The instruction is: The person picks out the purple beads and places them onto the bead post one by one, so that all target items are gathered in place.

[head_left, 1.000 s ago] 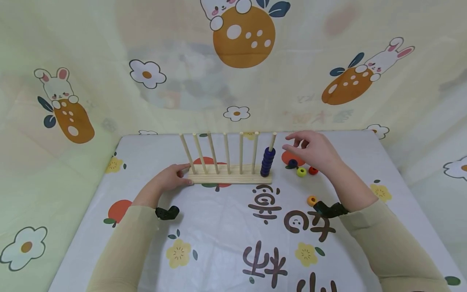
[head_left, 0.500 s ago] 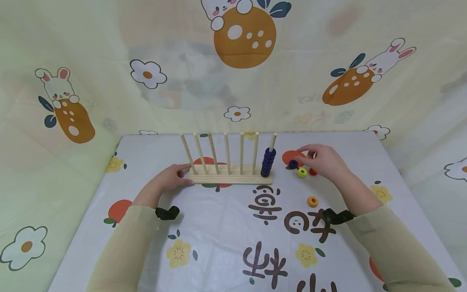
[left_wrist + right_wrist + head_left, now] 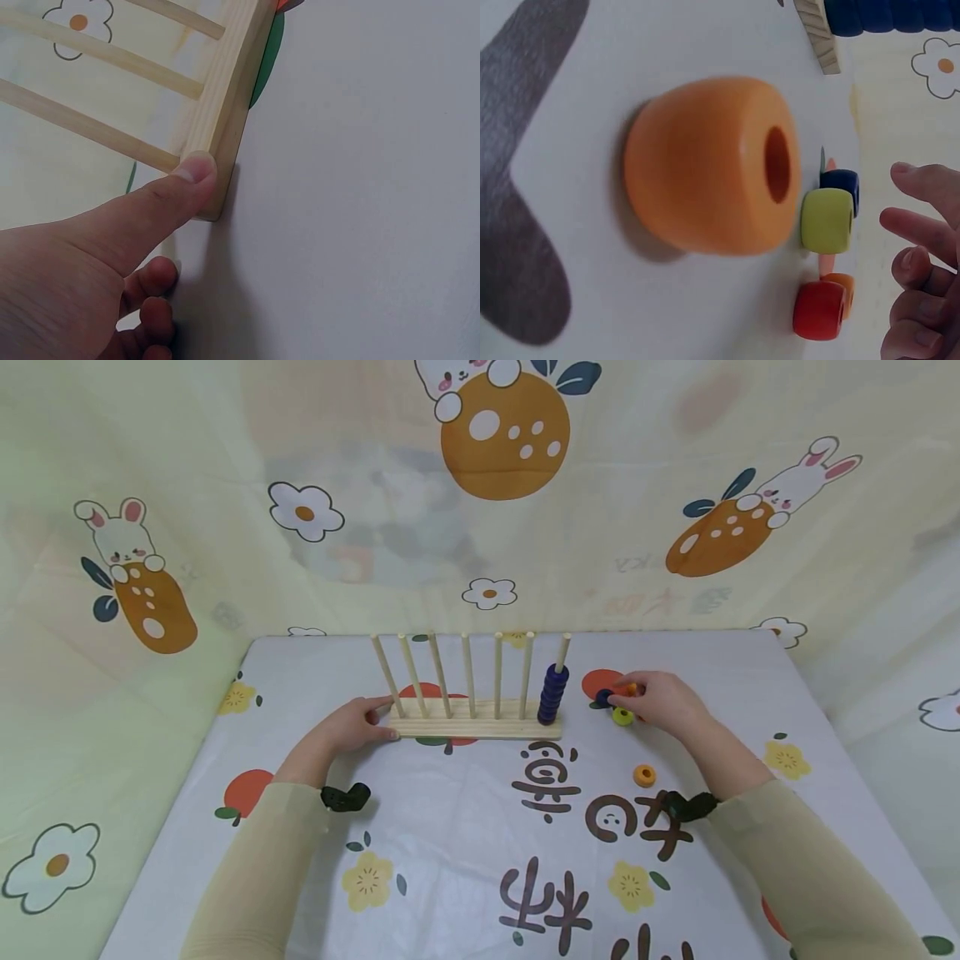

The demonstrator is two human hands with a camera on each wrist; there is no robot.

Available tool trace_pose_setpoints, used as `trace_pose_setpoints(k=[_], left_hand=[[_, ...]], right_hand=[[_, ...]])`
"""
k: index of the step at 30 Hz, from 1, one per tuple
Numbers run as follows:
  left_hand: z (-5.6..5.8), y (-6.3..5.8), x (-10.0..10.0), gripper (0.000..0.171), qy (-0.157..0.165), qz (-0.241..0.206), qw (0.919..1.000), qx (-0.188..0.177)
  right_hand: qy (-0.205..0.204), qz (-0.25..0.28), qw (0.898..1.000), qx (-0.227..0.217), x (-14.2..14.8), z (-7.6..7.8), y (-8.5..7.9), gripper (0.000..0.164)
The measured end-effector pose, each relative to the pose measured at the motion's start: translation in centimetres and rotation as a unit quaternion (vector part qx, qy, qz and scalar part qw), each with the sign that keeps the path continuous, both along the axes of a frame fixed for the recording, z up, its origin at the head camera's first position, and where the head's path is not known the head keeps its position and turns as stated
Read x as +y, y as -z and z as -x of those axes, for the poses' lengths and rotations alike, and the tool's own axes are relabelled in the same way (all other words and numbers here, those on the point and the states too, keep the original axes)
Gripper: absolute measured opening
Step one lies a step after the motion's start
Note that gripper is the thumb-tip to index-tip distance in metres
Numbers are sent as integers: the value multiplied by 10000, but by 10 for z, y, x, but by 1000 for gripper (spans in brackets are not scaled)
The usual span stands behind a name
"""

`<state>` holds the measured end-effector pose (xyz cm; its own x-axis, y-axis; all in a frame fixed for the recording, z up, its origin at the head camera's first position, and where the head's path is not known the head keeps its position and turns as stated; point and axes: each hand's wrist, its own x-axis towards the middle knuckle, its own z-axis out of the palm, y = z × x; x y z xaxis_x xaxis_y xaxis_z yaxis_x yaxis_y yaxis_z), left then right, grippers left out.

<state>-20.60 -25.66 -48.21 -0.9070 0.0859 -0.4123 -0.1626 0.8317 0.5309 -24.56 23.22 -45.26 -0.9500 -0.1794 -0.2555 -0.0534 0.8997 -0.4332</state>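
Observation:
My left hand [image 3: 348, 727] grips the left end of a wooden peg stand [image 3: 472, 730], its thumb on the front edge of the base. Dark blue beads [image 3: 552, 695] are stacked on the stand's rightmost peg; the other pegs are bare. My right hand [image 3: 663, 700] hovers over loose beads right of the stand, fingertips by a dark blue bead [image 3: 838, 181]. Its fingers look spread, with nothing between them, in the right wrist view. Beside that bead lie a yellow-green bead [image 3: 826, 221], a red bead [image 3: 817, 311] and an orange bead [image 3: 847, 288]; the hand hides the red one from the head view.
Another orange bead [image 3: 644, 783] sits nearer the person, below the right hand. A white printed cloth [image 3: 450, 827] covers the table. Behind it hangs a patterned curtain [image 3: 390, 552].
My right hand has moved down and slightly right, from beside the stacked peg to the loose beads. The left hand keeps its grip on the stand.

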Motion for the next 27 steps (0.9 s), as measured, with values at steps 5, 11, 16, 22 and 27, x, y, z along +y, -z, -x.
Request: trace_pose_setpoints(k=[5, 11, 16, 22, 27], left_hand=[[-1, -2, 0, 77, -34, -39, 10000, -77], [1, 1, -1, 76, -9, -37, 10000, -65], [2, 2, -1, 77, 21, -26, 10000, -72], [1, -1, -2, 77, 19, -63, 9999, -83], [0, -3, 0, 77, -3, -59, 9999, -120]], right_hand=[[26, -190, 9998, -71, -4, 5, 5, 52], [29, -345, 9992, -213, -8, 9, 9, 54], [38, -492, 9983, -298, -10, 11, 11, 55], [28, -532, 9981, -303, -15, 11, 12, 55], [42, -531, 9983, -255, -16, 10, 12, 55]])
